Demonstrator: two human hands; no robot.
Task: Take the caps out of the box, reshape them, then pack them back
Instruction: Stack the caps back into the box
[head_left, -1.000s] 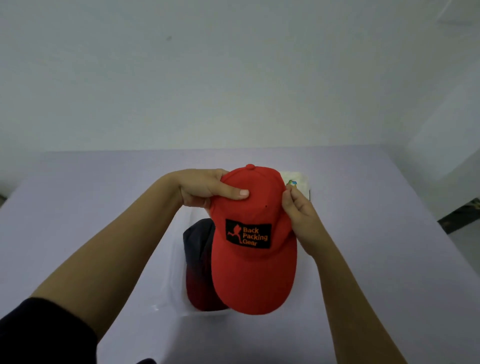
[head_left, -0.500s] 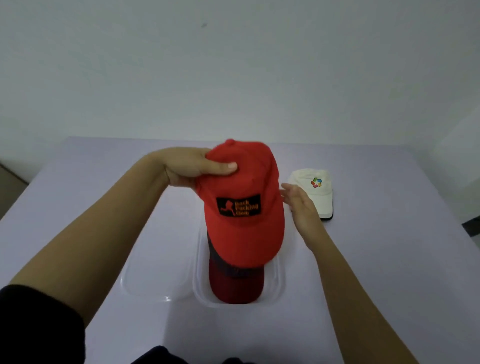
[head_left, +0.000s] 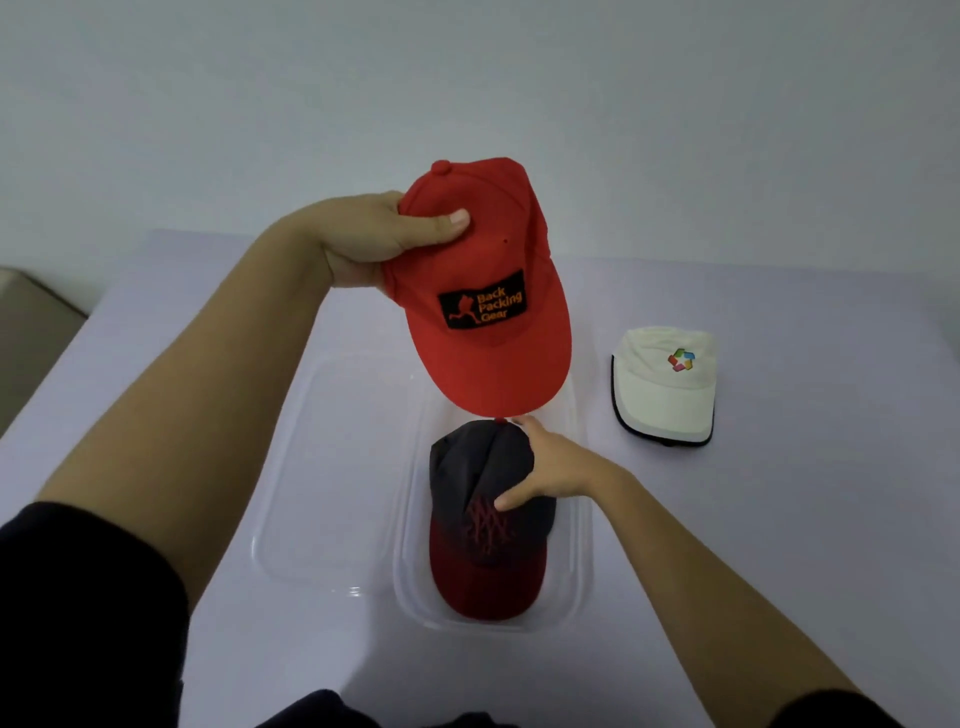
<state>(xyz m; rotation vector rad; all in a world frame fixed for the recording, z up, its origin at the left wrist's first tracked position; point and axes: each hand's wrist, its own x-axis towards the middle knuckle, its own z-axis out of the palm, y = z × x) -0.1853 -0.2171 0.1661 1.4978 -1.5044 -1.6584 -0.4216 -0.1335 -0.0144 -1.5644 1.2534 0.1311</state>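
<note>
My left hand grips the crown of a red cap with a black "Back Packing Gear" patch and holds it in the air above the box. Below it a dark grey and red cap lies in the clear plastic box, brim toward me. My right hand reaches into the box and grasps that cap's crown, thumb on its front and fingers over its right side. A cream cap with a coloured logo lies on the table to the right of the box.
The box's clear lid lies flat on the lilac table, touching the box's left side. A pale wall stands behind the table. The table's left edge runs past a grey surface.
My left hand has raised the red cap higher. My right hand let go of the red cap, dropped into the box and took hold of the dark cap.
</note>
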